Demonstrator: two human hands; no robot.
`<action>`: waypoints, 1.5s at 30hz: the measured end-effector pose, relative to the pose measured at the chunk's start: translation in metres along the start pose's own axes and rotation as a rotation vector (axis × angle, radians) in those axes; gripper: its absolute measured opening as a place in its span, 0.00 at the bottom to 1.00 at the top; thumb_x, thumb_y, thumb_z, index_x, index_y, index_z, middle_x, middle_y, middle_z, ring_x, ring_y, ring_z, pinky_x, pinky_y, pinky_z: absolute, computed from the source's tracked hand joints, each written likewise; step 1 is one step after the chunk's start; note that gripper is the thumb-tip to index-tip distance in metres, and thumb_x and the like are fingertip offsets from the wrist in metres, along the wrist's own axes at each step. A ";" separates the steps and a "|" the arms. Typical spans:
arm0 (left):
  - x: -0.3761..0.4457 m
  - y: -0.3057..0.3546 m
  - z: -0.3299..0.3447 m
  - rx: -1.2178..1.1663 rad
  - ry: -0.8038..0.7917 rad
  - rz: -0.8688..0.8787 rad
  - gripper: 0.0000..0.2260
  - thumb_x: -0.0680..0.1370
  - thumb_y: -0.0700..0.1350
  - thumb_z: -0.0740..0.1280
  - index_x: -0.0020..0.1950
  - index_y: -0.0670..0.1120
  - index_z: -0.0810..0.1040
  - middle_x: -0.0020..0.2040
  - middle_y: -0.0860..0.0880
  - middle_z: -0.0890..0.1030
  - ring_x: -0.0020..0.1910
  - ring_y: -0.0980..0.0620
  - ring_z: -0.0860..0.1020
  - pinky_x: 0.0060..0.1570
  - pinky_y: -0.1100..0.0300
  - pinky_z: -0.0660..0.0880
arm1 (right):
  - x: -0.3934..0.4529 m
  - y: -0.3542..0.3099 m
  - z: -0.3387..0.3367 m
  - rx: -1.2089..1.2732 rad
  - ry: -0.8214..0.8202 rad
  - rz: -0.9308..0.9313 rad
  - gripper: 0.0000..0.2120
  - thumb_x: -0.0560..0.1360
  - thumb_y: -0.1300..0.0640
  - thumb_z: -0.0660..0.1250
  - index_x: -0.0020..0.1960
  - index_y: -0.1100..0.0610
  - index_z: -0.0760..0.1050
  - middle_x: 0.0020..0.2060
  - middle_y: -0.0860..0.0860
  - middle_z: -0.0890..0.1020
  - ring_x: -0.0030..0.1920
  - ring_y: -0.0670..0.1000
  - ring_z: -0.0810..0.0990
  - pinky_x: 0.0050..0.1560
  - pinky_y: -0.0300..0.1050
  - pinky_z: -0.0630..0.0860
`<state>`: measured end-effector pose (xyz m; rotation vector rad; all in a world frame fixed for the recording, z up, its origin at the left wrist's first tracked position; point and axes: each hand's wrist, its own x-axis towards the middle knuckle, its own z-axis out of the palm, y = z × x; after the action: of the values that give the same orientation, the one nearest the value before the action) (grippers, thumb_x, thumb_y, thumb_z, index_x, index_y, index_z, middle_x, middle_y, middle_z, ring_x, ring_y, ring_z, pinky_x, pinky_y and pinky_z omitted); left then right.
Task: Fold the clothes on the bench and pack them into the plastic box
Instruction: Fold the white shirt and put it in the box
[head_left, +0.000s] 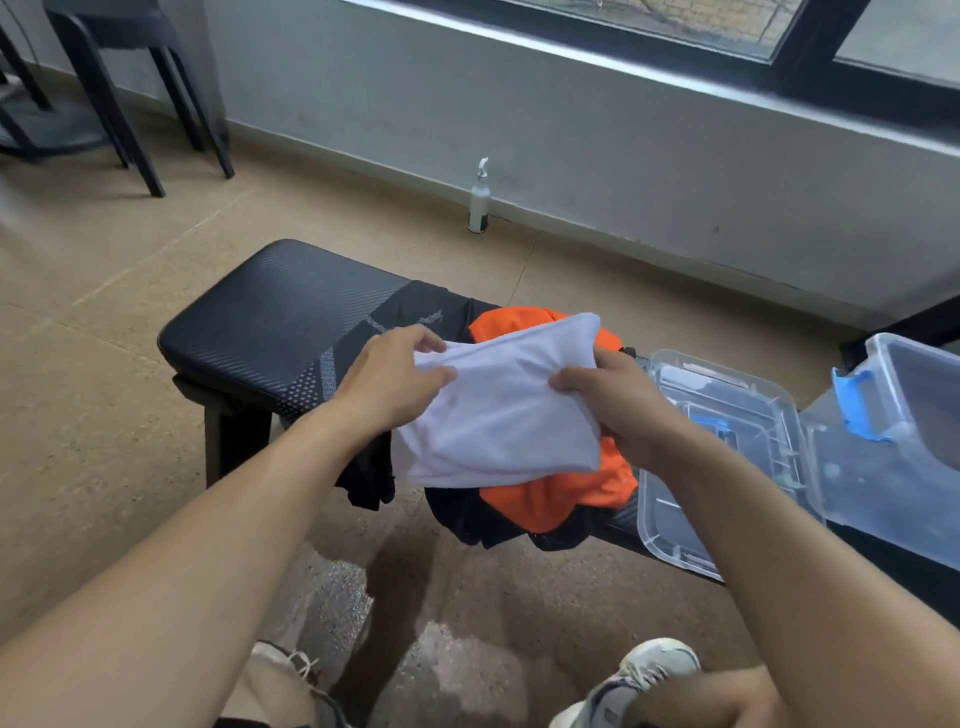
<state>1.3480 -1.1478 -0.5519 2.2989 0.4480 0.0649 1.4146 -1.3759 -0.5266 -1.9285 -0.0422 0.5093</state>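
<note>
Hands: left hand (387, 384) and right hand (618, 402) gripping folded white garment (498, 410).
Done: 1 fold, apparently.
Left: orange garment (550, 499), black garment (415, 317) unfolded on bench (260, 322); plastic box (924, 384) seemingly empty.

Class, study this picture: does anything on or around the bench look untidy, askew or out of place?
Yes. The orange garment and black garment lie crumpled, drooping over the front edge of the bench instead of lying flat. The box lid sits loose on the bench beside the plastic box. A spray bottle stands alone on the floor.
</note>
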 end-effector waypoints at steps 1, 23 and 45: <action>-0.002 0.007 -0.001 -0.040 0.053 0.040 0.13 0.78 0.50 0.71 0.62 0.51 0.80 0.63 0.52 0.80 0.64 0.50 0.76 0.56 0.57 0.70 | 0.000 -0.004 -0.009 0.064 0.016 -0.023 0.10 0.73 0.65 0.69 0.53 0.59 0.80 0.49 0.61 0.85 0.47 0.57 0.83 0.46 0.52 0.80; -0.002 0.054 0.077 -0.125 -0.004 0.292 0.19 0.78 0.43 0.68 0.70 0.50 0.76 0.64 0.48 0.81 0.68 0.46 0.75 0.68 0.50 0.70 | -0.027 -0.002 -0.031 -0.760 0.015 -0.192 0.30 0.75 0.59 0.65 0.76 0.47 0.67 0.67 0.47 0.78 0.64 0.53 0.78 0.59 0.47 0.75; -0.001 0.040 0.069 -0.414 -0.052 -0.135 0.24 0.65 0.45 0.68 0.61 0.52 0.72 0.42 0.47 0.81 0.46 0.43 0.84 0.52 0.42 0.82 | -0.013 0.028 -0.039 -0.585 0.031 0.020 0.26 0.67 0.41 0.79 0.57 0.49 0.72 0.44 0.48 0.80 0.40 0.48 0.80 0.33 0.44 0.71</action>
<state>1.3715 -1.2219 -0.5711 1.8565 0.5094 0.0277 1.4118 -1.4252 -0.5348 -2.5086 -0.1677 0.5166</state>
